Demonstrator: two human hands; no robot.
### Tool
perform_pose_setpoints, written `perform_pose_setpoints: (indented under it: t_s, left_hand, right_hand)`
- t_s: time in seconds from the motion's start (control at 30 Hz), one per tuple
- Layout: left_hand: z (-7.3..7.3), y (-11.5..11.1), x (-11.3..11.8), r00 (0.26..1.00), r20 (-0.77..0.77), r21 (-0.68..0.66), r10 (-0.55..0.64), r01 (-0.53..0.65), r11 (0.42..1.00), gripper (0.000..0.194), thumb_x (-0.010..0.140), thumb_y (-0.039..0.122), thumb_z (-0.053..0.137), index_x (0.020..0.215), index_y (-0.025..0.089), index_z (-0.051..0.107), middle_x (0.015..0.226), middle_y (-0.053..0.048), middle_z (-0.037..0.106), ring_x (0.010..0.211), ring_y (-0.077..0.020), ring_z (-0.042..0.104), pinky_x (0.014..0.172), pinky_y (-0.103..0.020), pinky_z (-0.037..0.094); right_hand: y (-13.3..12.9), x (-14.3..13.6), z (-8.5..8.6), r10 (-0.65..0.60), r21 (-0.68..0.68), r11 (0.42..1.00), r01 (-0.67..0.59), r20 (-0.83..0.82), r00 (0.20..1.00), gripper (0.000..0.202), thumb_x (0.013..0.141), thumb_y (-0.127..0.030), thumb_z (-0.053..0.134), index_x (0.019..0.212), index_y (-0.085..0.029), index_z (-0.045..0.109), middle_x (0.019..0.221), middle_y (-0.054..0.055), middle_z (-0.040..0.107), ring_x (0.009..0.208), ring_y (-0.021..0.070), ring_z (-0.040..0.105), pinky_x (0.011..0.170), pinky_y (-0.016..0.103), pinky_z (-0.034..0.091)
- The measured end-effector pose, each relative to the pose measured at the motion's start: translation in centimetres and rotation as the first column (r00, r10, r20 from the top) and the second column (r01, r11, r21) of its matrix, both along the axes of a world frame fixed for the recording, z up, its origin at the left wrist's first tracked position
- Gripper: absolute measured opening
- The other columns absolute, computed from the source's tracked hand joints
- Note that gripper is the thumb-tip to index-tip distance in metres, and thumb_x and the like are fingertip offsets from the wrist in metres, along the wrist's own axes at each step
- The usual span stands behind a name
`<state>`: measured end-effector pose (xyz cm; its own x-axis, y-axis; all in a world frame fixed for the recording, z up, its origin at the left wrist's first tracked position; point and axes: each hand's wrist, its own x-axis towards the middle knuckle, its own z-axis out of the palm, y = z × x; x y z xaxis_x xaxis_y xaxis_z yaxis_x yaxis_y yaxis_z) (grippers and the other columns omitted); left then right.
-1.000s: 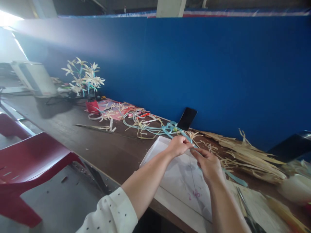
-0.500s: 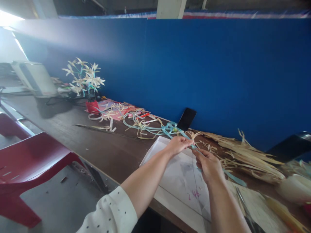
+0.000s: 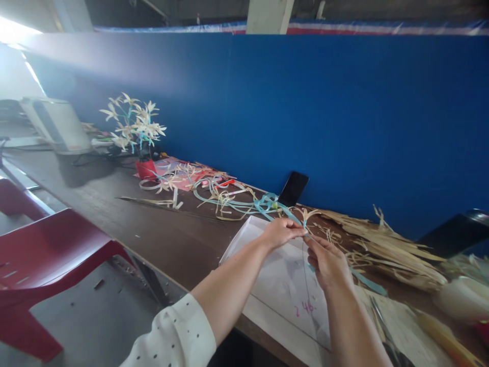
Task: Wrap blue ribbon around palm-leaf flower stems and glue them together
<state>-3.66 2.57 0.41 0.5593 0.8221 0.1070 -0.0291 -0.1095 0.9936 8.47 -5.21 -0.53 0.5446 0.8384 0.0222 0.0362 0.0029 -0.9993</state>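
Note:
My left hand pinches the stem of a pale dried-leaf flower just under its petals, where blue ribbon is wrapped. Close beside it, my right hand is closed on the light-blue ribbon, fingertips near the stem. A thin wire hangs from the flower over the white box lid, which bears pink handwritten marks. Loops of more blue ribbon lie behind the hands, next to a leaning black phone.
Leaf flowers stand in a red pot on the left. Loose strips and a red marker lie mid-table. Dried husks pile at right, with scissors nearer me. A red chair is at left.
Both hands have shifted slightly down the stem, so more blue-wrapped stem shows beneath the petals. The flower remains upright between them.

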Motion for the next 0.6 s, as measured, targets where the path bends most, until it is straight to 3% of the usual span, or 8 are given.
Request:
perform_pose_setpoints:
  t_s: [0.27, 0.6]
  left_hand:
    - [0.99, -0.72, 0.06, 0.992, -0.079, 0.052, 0.095, -0.091, 0.995, 0.030, 0.066, 0.038, 0.067, 0.080, 0.012, 0.068, 0.078, -0.004, 0.064, 0.074, -0.0132, 0.055, 0.073, -0.025, 0.042]
    - [0.95, -0.56, 0.17, 0.976, -0.145, 0.154, 0.160, -0.137, 0.978, 0.026, 0.069, 0.037, 0.064, 0.078, 0.013, 0.066, 0.076, -0.003, 0.064, 0.072, -0.0132, 0.056, 0.071, -0.025, 0.043]
  right_hand:
    - [0.18, -0.32, -0.16, -0.026, -0.013, 1.000, 0.026, -0.009, 1.000, 0.049, 0.054, -0.048, 0.074, 0.087, -0.012, 0.069, 0.042, -0.007, 0.040, 0.035, 0.0070, 0.033, 0.035, 0.022, 0.023]
    - [0.29, -0.30, -0.60, -0.037, -0.028, 0.999, 0.039, 0.055, 0.998, 0.052, 0.057, -0.050, 0.073, 0.092, -0.013, 0.070, 0.042, -0.008, 0.036, 0.035, 0.0069, 0.030, 0.035, 0.022, 0.022]
